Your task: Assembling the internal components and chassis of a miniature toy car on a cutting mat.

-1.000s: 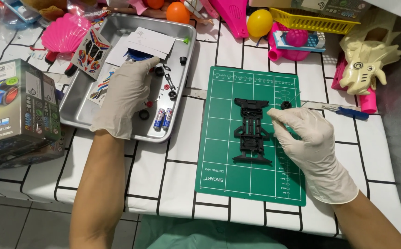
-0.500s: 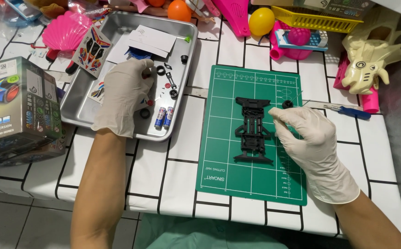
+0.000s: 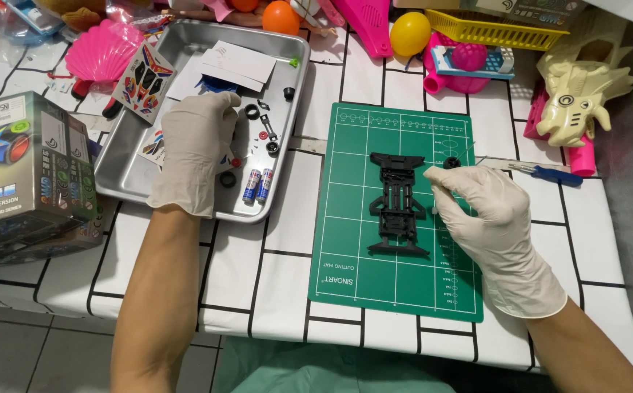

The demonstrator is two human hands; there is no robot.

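The left hand (image 3: 194, 149) lay curled in the tray (image 3: 129, 191) over small parts, its grip hidden. The right hand (image 3: 492, 233) pinched a small wheel (image 3: 450, 162) beside the chassis (image 3: 398, 204) on the mat (image 3: 345, 284). A slip might have sent the wheel rolling off the bench (image 3: 258, 276).

A green cutting mat (image 3: 396, 284) is laid on the tiled counter (image 3: 258, 269), and a black toy car frame (image 3: 396, 204) is seen at the middle of the mat. The gloved right hand (image 3: 495, 233) is rested on the mat just right of the frame, a small black wheel (image 3: 451, 162) being pinched at its fingers (image 3: 440, 178). Left of the mat, a metal tray (image 3: 131, 175) is placed; the gloved left hand (image 3: 193, 149) is laid inside it, beside two small batteries (image 3: 257, 186) and loose black wheels (image 3: 252, 112). A blue screwdriver (image 3: 549, 173) is seen right of the mat.
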